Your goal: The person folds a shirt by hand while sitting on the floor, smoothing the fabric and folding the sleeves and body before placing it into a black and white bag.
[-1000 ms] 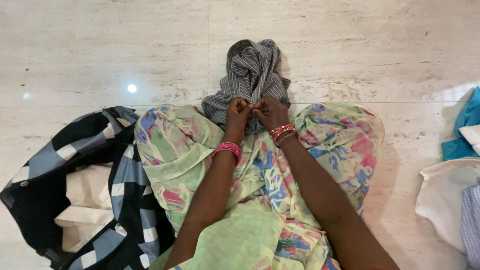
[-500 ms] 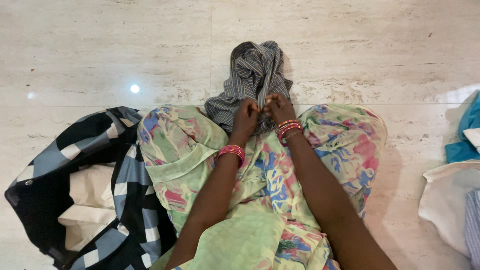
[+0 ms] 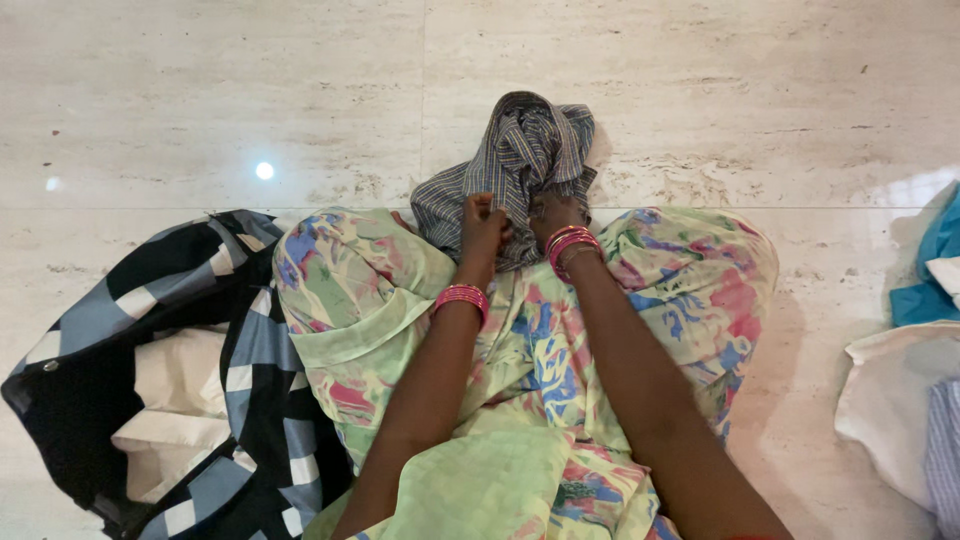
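Two hands: both yours, side by side at the near edge of the crumpled grey-and-blue striped cotton shirt (image 3: 525,160).
Left hand (image 3: 482,228): fingers curled shut, pinching a fold of the shirt.
Right hand (image 3: 553,213): mostly tucked under the cloth; you cannot tell its grip.
Shirt: bunched on the pale marble floor (image 3: 700,90), just beyond your knees.
Left side: black, blue and white checked bag (image 3: 215,400).
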